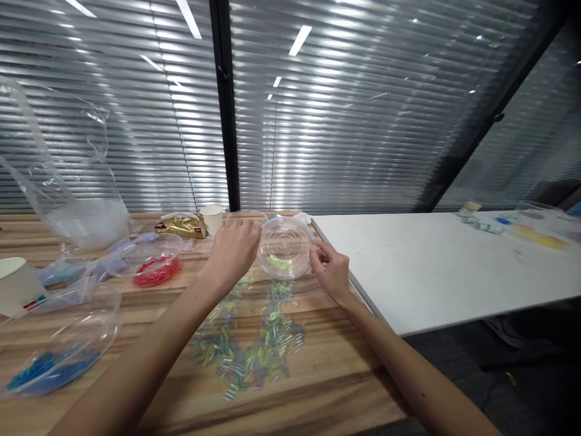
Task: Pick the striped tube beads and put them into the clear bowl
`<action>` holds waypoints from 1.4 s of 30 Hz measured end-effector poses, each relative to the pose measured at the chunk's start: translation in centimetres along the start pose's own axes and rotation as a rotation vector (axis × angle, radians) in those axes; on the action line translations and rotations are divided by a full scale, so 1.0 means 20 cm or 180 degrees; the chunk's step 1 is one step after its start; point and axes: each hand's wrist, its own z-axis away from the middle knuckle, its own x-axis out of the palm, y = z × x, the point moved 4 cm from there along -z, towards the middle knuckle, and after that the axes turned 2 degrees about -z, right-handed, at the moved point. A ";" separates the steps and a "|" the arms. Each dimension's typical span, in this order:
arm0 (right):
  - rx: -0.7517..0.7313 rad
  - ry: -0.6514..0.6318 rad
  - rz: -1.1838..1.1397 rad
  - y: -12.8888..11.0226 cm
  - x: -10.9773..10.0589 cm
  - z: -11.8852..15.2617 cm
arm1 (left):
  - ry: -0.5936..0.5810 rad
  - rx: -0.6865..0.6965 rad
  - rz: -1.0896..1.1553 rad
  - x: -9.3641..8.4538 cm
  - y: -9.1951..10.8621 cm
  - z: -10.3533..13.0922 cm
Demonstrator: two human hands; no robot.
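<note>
My right hand (pixel 330 269) pinches the right edge of a clear round plastic dish (pixel 285 245), which is tilted and has a few yellow-green pieces near its bottom. My left hand (pixel 236 251) is raised with its fingers curled, just left of the dish; what its fingertips hold, if anything, is hidden. Below the hands, many small blue, green and yellow tube-like pieces (pixel 249 357) lie scattered in a U shape on the wooden table (pixel 327 387).
On the left are a dish with red pieces (pixel 157 270), one with blue pieces (pixel 57 366), paper cups (pixel 212 219) and a clear plastic bag (pixel 88 221). A gold packet (pixel 181 227) lies behind. A white table (pixel 431 266) adjoins on the right.
</note>
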 end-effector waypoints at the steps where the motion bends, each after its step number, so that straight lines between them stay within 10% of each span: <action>1: -0.0025 -0.0017 0.0001 -0.01 0.00 0.00 | 0.0016 0.0038 0.0043 0.00 0.01 0.00; 42: -0.0241 -0.0445 -0.0010 -0.05 0.04 0.01 | 0.0449 0.0121 0.0964 0.07 0.00 -0.06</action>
